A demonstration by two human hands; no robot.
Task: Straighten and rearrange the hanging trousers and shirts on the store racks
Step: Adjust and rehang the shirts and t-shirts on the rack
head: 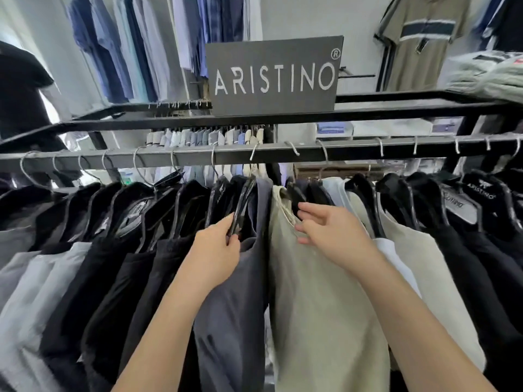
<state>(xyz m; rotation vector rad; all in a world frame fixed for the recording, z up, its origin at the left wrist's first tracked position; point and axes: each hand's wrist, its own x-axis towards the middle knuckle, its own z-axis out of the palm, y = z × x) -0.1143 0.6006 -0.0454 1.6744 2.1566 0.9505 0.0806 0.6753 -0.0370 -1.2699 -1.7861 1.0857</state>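
Note:
A row of shirts hangs on black hangers from a dark rail (198, 157) that crosses the view. My left hand (218, 250) grips the black hanger (242, 205) of a slate-blue shirt (235, 321) at the middle of the row. Just to its right hangs a beige shirt (319, 306). My right hand (328, 230) rests on the beige shirt's shoulder, fingers curled at its collar. Black shirts (119, 264) fill the left side, with grey ones (34, 292) at the far left.
A dark brand sign (273, 76) stands on the rack's top shelf (254, 118). Blue and white shirts (135, 46) hang on the back wall, an olive polo (421, 43) at the upper right. Folded grey clothes (486, 77) lie on the shelf's right end. Black and cream shirts (452, 250) crowd the right.

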